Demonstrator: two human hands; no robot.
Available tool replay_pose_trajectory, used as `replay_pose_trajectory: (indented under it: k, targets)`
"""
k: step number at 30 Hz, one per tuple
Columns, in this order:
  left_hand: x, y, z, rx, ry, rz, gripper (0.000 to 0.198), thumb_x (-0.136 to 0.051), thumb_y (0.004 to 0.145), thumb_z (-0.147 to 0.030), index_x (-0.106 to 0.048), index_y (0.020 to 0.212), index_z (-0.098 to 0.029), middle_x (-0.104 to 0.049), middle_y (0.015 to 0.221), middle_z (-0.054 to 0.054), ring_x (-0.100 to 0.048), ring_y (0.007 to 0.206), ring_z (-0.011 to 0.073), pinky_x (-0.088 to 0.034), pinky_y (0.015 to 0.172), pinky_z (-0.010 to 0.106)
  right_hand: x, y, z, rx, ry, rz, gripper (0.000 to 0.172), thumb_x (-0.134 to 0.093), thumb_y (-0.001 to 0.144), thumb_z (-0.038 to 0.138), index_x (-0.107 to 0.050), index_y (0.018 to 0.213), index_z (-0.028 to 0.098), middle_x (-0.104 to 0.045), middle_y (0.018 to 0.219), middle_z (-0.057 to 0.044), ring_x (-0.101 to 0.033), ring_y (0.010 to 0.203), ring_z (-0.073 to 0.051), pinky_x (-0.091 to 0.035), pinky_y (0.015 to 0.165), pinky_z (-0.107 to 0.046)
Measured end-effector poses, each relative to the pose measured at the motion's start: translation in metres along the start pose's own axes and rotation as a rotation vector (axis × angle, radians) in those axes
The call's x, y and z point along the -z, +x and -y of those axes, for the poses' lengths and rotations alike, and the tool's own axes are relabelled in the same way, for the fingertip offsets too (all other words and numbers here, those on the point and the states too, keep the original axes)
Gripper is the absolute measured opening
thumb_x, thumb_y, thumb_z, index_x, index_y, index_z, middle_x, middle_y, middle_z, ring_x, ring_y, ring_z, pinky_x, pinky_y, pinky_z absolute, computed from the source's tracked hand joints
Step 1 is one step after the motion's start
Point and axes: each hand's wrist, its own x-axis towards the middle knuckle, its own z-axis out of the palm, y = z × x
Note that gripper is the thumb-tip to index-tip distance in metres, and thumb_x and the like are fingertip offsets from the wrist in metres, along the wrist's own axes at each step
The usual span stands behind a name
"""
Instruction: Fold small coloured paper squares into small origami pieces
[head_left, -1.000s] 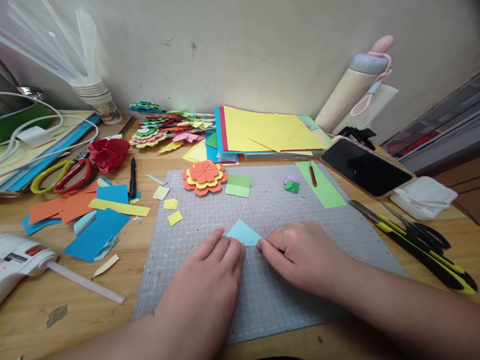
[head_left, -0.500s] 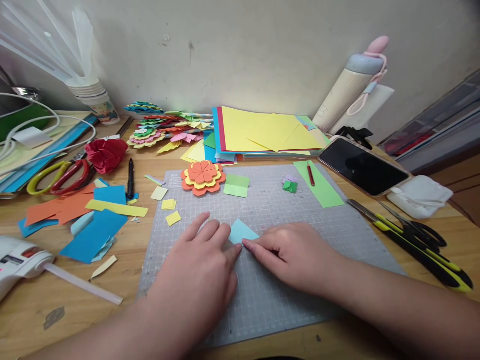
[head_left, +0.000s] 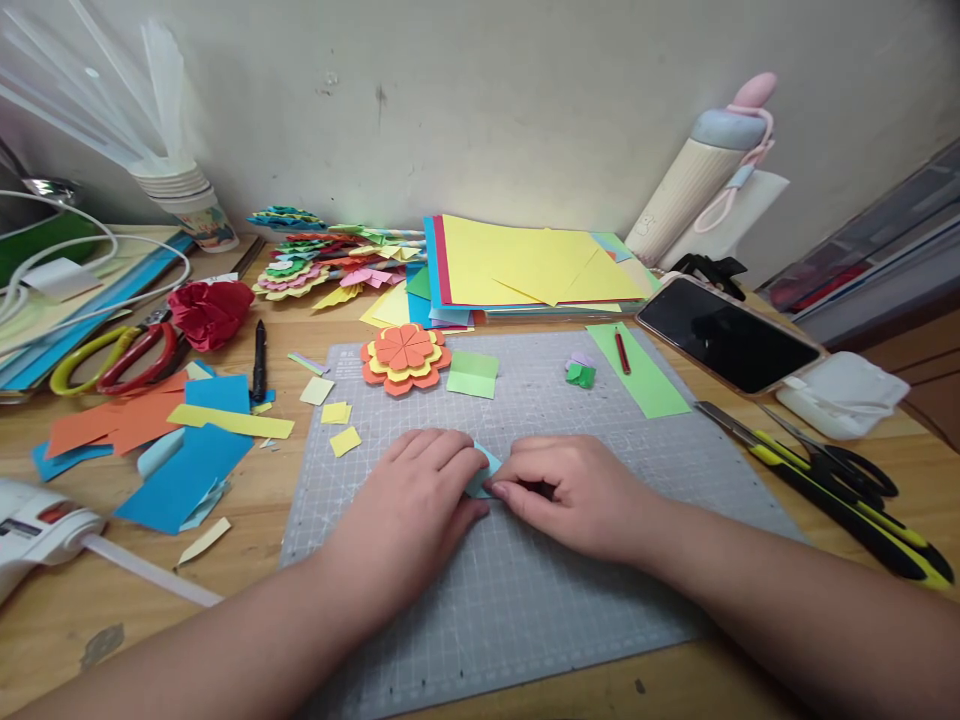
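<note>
A small light blue piece of paper (head_left: 483, 472) lies on the grey gridded cutting mat (head_left: 525, 610), mostly covered by my fingers. My left hand (head_left: 420, 490) closes on its left side, thumb low and fingers bent over the top. From the right, my right hand (head_left: 574, 490) pinches the paper's edge between thumb and index finger. Behind the hands sit a layered orange and yellow paper flower (head_left: 406, 357) and a creased light green paper square (head_left: 472, 374). A small green and purple folded paper piece (head_left: 580, 371) lies farther right.
Blue paper scraps (head_left: 187, 475) and a glue gun (head_left: 45, 525) lie at left. A yellow-black utility knife (head_left: 847, 500), black scissors (head_left: 855, 468) and a phone (head_left: 731, 330) lie at right. Coloured sheets (head_left: 525, 258) are stacked by the wall, near a tilted bottle (head_left: 682, 185).
My left hand has turned, its fingers coming down over the light blue paper, so less of it shows. My right hand keeps its pinch almost in place.
</note>
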Motion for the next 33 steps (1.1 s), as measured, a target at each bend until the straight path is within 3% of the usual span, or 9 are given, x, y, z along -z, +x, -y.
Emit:
replay_pose_trajectory:
  k: [2, 5, 9, 14, 18, 20, 24, 28, 33]
  targets:
    - [-0.002, 0.002, 0.005, -0.046, 0.002, 0.02, 0.012, -0.052, 0.091, -0.021, -0.063, 0.094, -0.017, -0.062, 0.092, 0.004, -0.057, 0.091, 0.0204, -0.046, 0.085, 0.04, 0.0, 0.001, -0.001, -0.018, 0.024, -0.016, 0.007, -0.056, 0.085, 0.02, -0.063, 0.085, 0.02, -0.062, 0.08, 0.001, -0.056, 0.071, -0.013, -0.037, 0.062, -0.025]
    - [-0.004, 0.003, 0.01, -0.119, 0.019, -0.035, 0.022, -0.046, 0.094, -0.025, -0.064, 0.085, -0.016, -0.063, 0.082, 0.004, -0.058, 0.082, 0.0199, -0.046, 0.08, 0.04, -0.002, 0.0, 0.0, 0.009, -0.021, -0.027, 0.01, -0.059, 0.084, 0.022, -0.061, 0.093, 0.019, -0.062, 0.094, -0.002, -0.057, 0.075, -0.014, -0.039, 0.064, -0.026]
    - [-0.006, 0.002, 0.011, -0.147, -0.041, -0.146, 0.02, -0.048, 0.093, -0.025, -0.062, 0.082, -0.016, -0.064, 0.079, 0.003, -0.058, 0.078, 0.0196, -0.045, 0.078, 0.039, -0.005, -0.001, -0.003, 0.117, -0.033, -0.109, 0.009, -0.052, 0.089, 0.018, -0.061, 0.086, 0.018, -0.061, 0.087, -0.002, -0.057, 0.075, -0.015, -0.04, 0.063, -0.027]
    - [-0.001, -0.003, 0.008, -0.172, -0.213, -0.375, 0.01, -0.061, 0.084, -0.014, -0.058, 0.093, -0.017, -0.066, 0.088, 0.003, -0.057, 0.082, 0.017, -0.044, 0.077, 0.034, -0.003, 0.0, -0.007, 0.222, 0.257, -0.309, 0.015, -0.052, 0.086, 0.009, -0.061, 0.092, 0.02, -0.059, 0.089, -0.002, -0.056, 0.078, -0.012, -0.044, 0.069, -0.025]
    - [0.008, -0.007, 0.002, -0.241, -0.172, -0.563, 0.014, -0.063, 0.079, -0.004, -0.058, 0.084, -0.016, -0.064, 0.078, 0.001, -0.055, 0.072, 0.0142, -0.042, 0.074, 0.033, -0.004, -0.004, -0.001, -0.029, 0.556, -0.365, 0.025, -0.058, 0.083, 0.016, -0.054, 0.107, 0.023, -0.055, 0.094, -0.002, -0.05, 0.068, -0.01, -0.041, 0.056, -0.023]
    - [0.01, -0.008, 0.0, -0.266, -0.083, -0.643, 0.015, -0.064, 0.077, -0.003, -0.058, 0.083, -0.016, -0.065, 0.077, 0.001, -0.055, 0.072, 0.0147, -0.041, 0.075, 0.034, -0.005, -0.006, 0.005, -0.223, 0.869, -0.26, 0.014, -0.055, 0.087, 0.03, -0.052, 0.097, 0.021, -0.053, 0.075, 0.002, -0.044, 0.056, -0.009, -0.034, 0.047, -0.02]
    - [0.009, -0.01, -0.002, -0.358, 0.001, -0.569, 0.007, -0.059, 0.083, -0.009, -0.06, 0.085, -0.016, -0.066, 0.079, 0.003, -0.055, 0.076, 0.0167, -0.039, 0.079, 0.035, -0.007, -0.006, 0.017, -0.43, 1.378, 0.172, 0.037, -0.051, 0.084, 0.049, -0.052, 0.069, 0.016, -0.054, 0.058, 0.0, -0.037, 0.039, -0.005, -0.019, 0.036, -0.019]
    - [0.007, -0.01, 0.0, -0.391, -0.055, -0.468, 0.01, -0.056, 0.086, -0.011, -0.061, 0.092, -0.016, -0.065, 0.084, 0.004, -0.054, 0.081, 0.0176, -0.038, 0.079, 0.034, -0.007, -0.003, 0.021, -0.537, 1.475, 0.106, 0.022, -0.065, 0.072, 0.032, -0.051, 0.064, 0.016, -0.054, 0.054, 0.003, -0.041, 0.041, -0.004, -0.023, 0.036, -0.017]
    - [0.005, -0.007, 0.004, -0.295, -0.157, -0.436, 0.017, -0.055, 0.087, -0.01, -0.063, 0.096, -0.022, -0.058, 0.085, 0.002, -0.049, 0.078, 0.0158, -0.036, 0.07, 0.032, -0.004, -0.003, 0.016, -0.524, 1.455, 0.121, 0.02, -0.062, 0.075, 0.029, -0.053, 0.064, 0.015, -0.053, 0.055, 0.003, -0.041, 0.04, -0.004, -0.022, 0.036, -0.017]
